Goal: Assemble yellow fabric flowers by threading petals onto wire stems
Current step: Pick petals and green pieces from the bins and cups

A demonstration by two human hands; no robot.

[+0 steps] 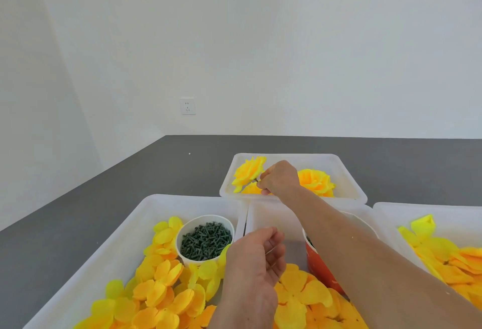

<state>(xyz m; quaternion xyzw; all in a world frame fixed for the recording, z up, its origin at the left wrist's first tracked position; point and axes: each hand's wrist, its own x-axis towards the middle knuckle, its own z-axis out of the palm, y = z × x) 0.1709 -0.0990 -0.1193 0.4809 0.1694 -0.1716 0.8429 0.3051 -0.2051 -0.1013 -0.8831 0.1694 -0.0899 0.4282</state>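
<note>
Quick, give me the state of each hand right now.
Left hand: open, fingers loosely curled, holding nothing, above the loose yellow fabric petals.
Right hand: pinching the stem of an assembled yellow fabric flower over the far white plastic tray.

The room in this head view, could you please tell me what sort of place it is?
Probably a small craft-assembly workstation rather than a home. White bins of loose yellow petals, a cup of dark green stem pieces and a far tray of finished flowers cover a grey table by bare walls.
</note>
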